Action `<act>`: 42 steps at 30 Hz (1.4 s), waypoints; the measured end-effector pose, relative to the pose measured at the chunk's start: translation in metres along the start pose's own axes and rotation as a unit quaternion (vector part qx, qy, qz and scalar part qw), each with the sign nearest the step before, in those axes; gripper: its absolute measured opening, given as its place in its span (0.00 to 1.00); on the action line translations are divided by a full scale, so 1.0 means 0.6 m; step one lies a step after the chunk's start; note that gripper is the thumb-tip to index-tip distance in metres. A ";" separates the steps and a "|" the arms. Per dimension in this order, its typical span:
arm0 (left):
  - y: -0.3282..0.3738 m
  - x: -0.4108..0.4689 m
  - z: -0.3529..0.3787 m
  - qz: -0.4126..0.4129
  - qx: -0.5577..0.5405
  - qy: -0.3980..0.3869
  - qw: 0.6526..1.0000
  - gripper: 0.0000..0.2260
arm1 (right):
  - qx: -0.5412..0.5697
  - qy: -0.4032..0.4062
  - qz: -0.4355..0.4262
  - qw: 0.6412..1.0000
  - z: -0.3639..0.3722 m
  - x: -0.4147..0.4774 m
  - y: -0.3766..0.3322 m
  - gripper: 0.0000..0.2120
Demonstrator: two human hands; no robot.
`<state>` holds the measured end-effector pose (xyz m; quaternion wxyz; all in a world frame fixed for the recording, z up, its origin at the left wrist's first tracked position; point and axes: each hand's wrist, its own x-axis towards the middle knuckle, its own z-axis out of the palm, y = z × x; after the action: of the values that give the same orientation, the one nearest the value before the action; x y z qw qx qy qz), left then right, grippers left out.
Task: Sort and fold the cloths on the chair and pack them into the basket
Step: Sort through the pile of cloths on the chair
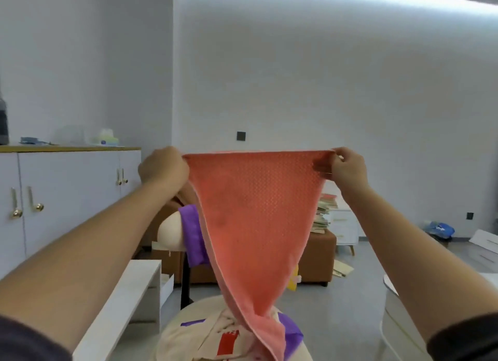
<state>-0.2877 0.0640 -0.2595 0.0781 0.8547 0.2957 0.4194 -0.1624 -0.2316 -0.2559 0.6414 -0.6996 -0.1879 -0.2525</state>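
I hold a coral-pink cloth [253, 215] stretched out at chest height. My left hand [163, 166] grips its left top corner and my right hand [347, 166] pinches its right top corner. The cloth hangs down in a triangle, and its lower tip trails onto the chair seat [177, 331] below. On that cream seat lie a beige cloth with a red mark [226, 341] and a purple cloth [292, 331]. Another purple cloth [192, 234] drapes over the chair's backrest [171, 231]. No basket is in view.
A white bench [129, 293] runs along the left. A white cabinet with gold handles [67, 193] stands behind it. A brown ottoman [318, 258] and a stack of books [323, 212] sit beyond the chair. A white table edge [390, 293] is at the right.
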 end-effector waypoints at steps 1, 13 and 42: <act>0.005 0.008 -0.020 -0.011 -0.050 0.022 0.998 0.11 | 0.019 0.013 -0.017 1.000 0.000 0.004 -0.018 0.12; 0.056 0.086 -0.143 -0.043 -0.503 0.109 0.857 0.14 | 0.048 -0.003 -0.200 0.979 0.021 0.013 -0.156 0.24; -0.137 -0.225 0.325 -0.076 -0.252 -0.202 0.943 0.07 | -0.240 -0.156 0.047 0.957 0.134 -0.208 0.346 0.08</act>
<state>-0.2387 0.0759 -0.5054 0.3804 0.8490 0.2227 0.2914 -0.1317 -0.1664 -0.5005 0.4288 -0.8715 -0.1868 -0.1474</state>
